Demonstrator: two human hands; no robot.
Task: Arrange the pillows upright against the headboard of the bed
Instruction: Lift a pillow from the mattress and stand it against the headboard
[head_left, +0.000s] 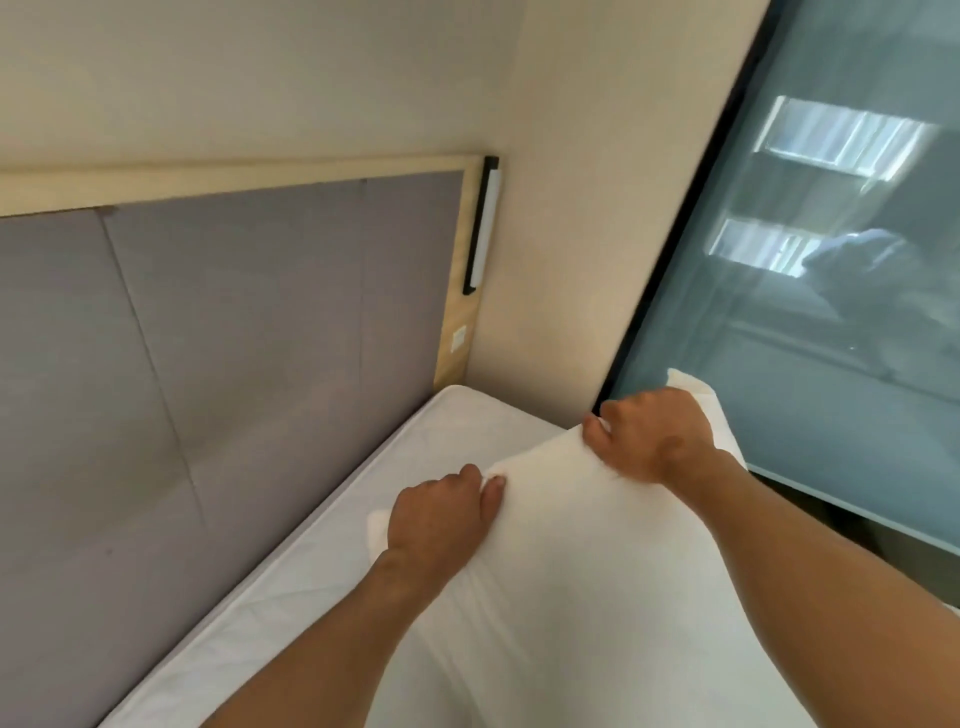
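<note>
Both hands are gripping the white pillow (571, 571): left hand (441, 519) and right hand (649, 436) are pinching its upper edge, probably lifted above the mattress (311, 571), near the headboard (208, 338).

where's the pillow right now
In the head view the pillow is lower right, held by both hands over the mattress, short of the grey headboard.
</note>
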